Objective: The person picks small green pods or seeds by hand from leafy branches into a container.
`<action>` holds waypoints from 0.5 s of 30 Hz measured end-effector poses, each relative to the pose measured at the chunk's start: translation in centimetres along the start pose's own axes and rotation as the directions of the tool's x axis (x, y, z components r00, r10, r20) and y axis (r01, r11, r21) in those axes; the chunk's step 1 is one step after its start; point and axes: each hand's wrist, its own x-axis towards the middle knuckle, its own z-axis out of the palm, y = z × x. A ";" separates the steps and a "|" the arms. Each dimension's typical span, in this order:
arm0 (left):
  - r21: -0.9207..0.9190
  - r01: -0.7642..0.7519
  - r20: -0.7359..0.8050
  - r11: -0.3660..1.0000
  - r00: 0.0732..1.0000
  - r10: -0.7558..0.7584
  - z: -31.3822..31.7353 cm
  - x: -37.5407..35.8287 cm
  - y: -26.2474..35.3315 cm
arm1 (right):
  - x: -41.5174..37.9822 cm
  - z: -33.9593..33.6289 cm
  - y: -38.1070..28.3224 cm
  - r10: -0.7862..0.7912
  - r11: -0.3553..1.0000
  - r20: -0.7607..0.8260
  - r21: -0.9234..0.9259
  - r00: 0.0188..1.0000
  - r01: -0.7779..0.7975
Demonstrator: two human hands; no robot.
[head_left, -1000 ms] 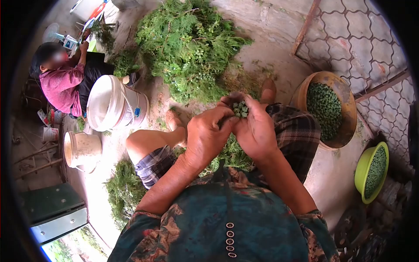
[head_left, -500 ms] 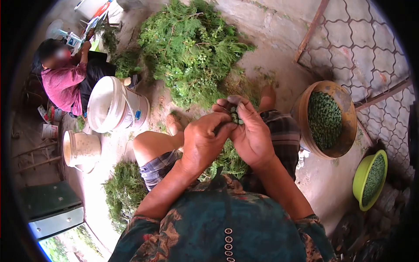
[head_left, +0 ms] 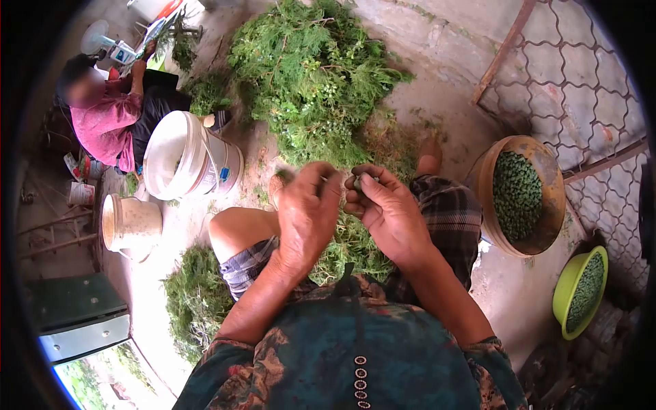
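My left hand [head_left: 305,208] is closed in front of my lap. A blurred tuft like a small green sprig [head_left: 285,173] shows at its fingers. Just to the right, my right hand [head_left: 388,213] curls around small green seed cones [head_left: 358,183], partly hidden by the thumb and fingers. The two hands are a little apart. Beneath them, between my knees, lie cut green branches [head_left: 357,247]. Ahead is a big heap of leafy branches [head_left: 307,89] with pale cones among the foliage.
A tan bucket [head_left: 557,195] of green cones and a lime-green basin [head_left: 562,290] of them stand right, by a wire fence [head_left: 574,89]. On the left are a white bucket [head_left: 229,167], a smaller bucket [head_left: 140,222] and a seated person [head_left: 102,130] in pink.
My hands have separated; the left moved left with the blurred sprig, while the right stays curled on the cones. The view has shifted slightly.
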 end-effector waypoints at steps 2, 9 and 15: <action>0.036 0.147 -0.081 0.989 0.986 -0.143 -0.9 0.9 -0.4 | 0.2 -0.3 0.1 0.039 0.999 -0.042 0.006 0.998 -0.039; -0.048 0.025 0.140 0.999 0.990 -0.018 -1.2 -0.2 -1.3 | 0.3 0.1 0.2 0.022 0.993 -0.053 0.118 0.998 -0.016; 0.095 -0.263 0.098 0.960 0.962 0.254 0.4 -0.1 -0.2 | 0.1 0.0 0.5 -0.004 0.998 -0.059 0.067 0.998 0.008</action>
